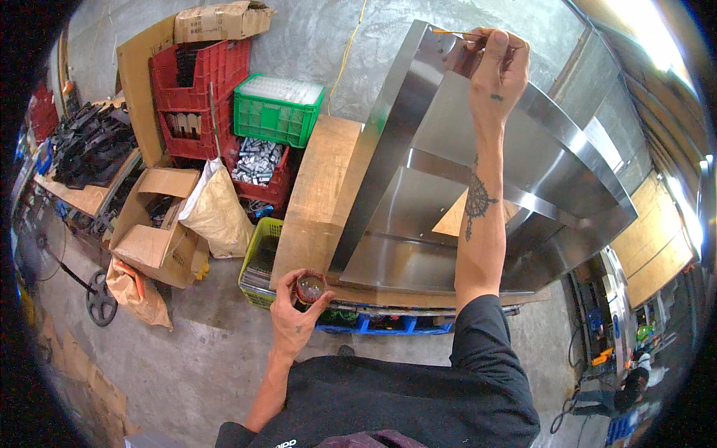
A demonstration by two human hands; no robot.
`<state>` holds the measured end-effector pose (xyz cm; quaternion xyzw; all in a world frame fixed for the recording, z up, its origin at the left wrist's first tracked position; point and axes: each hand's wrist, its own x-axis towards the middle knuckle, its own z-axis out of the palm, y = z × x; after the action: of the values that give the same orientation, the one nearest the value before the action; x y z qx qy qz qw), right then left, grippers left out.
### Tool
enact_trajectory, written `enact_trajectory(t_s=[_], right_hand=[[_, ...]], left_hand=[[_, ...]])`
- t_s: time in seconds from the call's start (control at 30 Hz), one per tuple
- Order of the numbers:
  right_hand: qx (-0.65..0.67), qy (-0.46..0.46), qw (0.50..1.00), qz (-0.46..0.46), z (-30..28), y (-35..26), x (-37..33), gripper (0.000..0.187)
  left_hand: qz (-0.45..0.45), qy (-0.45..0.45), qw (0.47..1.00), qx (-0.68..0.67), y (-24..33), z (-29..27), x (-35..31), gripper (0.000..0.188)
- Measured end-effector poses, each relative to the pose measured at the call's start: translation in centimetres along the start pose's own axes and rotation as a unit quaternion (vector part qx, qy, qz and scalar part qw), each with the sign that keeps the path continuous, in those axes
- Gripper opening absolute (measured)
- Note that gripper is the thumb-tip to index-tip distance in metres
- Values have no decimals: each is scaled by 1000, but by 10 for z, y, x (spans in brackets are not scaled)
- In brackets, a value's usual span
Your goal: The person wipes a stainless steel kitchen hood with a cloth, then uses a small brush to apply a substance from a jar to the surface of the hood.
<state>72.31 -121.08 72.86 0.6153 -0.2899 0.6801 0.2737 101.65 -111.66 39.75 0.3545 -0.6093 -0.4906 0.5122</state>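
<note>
My right hand [497, 63] is stretched far out over a big stainless-steel hood-shaped piece [418, 201] and pinches a thin orange-handled brush [457, 33], whose tip reaches the steel's far upper corner. My left hand [297, 313] stays near my body at the front edge of the wooden worktable [317, 194] and holds a small round cup [310, 287] with dark reddish liquid inside. The steel piece lies across the table, its folded panels shiny and reflective.
Left of the table stand red crates [196, 97], a green crate [278, 110], a yellow-green crate [261, 257], a tan sack [218, 213] and open cardboard boxes [153, 239]. Blue bins [385, 325] sit under the table's front. Another person [631, 384] crouches at the lower right.
</note>
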Motion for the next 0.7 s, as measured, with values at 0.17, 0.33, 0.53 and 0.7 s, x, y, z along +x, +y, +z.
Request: enact_trajectory(t_s=[0.17, 0.33, 0.53, 0.7], right_hand=[[-17, -6, 999, 32, -3, -8, 0, 27], [-23, -8, 999, 30, -1, -8, -1, 28], [-17, -3, 1000, -21, 1, -2, 1, 31], [-10, 5, 1000, -8, 1, -3, 1, 31]], left_hand=[[8, -1, 1000, 20, 3, 1, 1, 61], [5, 4, 1000, 6, -4, 0, 1, 64], [8, -1, 1000, 13, 1, 0, 2, 59], [16, 5, 1000, -12, -5, 1, 3, 58]])
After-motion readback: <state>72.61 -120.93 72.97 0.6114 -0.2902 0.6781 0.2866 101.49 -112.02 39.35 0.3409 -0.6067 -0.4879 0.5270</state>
